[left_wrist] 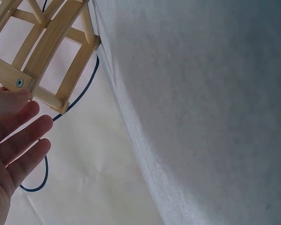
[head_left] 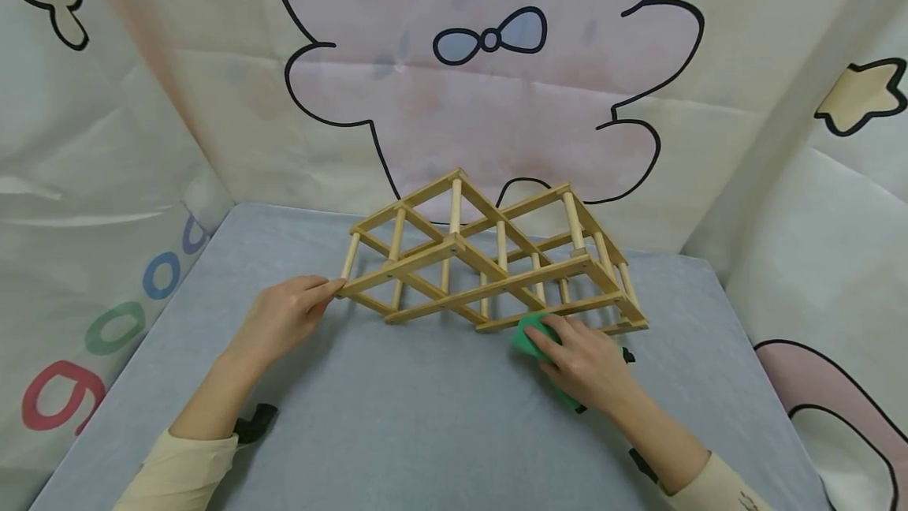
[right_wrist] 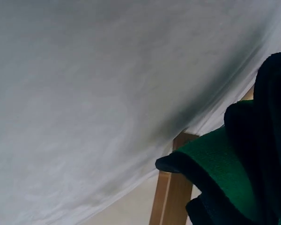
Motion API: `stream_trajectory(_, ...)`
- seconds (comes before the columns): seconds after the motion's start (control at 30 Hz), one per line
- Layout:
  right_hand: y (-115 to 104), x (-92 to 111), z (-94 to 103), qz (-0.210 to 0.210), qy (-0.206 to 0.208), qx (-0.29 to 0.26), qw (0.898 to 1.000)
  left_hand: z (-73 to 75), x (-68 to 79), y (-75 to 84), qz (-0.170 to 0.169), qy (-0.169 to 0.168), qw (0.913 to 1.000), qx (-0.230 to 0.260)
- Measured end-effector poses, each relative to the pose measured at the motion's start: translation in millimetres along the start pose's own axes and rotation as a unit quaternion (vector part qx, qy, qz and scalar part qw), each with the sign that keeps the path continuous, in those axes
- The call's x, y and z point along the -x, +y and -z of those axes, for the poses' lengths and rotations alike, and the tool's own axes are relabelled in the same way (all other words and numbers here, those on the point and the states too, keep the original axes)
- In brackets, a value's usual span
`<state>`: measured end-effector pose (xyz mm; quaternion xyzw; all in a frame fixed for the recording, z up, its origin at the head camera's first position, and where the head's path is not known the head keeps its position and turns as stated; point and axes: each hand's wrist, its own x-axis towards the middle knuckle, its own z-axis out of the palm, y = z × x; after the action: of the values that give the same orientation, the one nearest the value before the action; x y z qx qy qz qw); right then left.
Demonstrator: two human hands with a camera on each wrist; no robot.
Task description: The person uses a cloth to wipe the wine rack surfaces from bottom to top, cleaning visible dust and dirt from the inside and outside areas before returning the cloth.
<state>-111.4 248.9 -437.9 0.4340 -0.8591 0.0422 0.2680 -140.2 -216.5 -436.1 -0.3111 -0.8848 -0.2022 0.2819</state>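
Note:
A collapsible wooden lattice rack (head_left: 397,267) of slats and round dowels stands opened out on the table. My left hand (head_left: 287,315) pinches its left end corner between thumb and index finger. In the left wrist view, the other fingers of that hand extend free of the rack's slats (left_wrist: 51,40). My right hand (head_left: 587,359) grips a green cloth (head_left: 530,335) with black edges, held at the lower front slat near the rack's right end. The cloth (right_wrist: 225,164) fills the lower right of the right wrist view, hiding the fingers there; a wooden slat (right_wrist: 171,199) shows behind it.
A blue-grey cloth covers the table (head_left: 397,416). Behind the rack rises a printed fabric backdrop (head_left: 496,117), with side panels at left (head_left: 92,180) and right (head_left: 816,243). Black straps sit near each wrist.

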Motion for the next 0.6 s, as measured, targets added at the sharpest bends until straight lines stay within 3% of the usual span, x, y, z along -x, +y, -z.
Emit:
stream_trajectory(0.33, -20.0, -22.9, -15.7, 0.015, -0.051, 0.018, 0.998, 1.2, 1.1, 0.9, 0.0, -0.002, 1.0, -0.006)
stream_trajectory(0.6, -35.7, -36.5, -29.8, 0.022, -0.059, 0.022, 0.998, 1.1, 1.5, 1.9, 0.004, -0.006, 0.9999, -0.007)
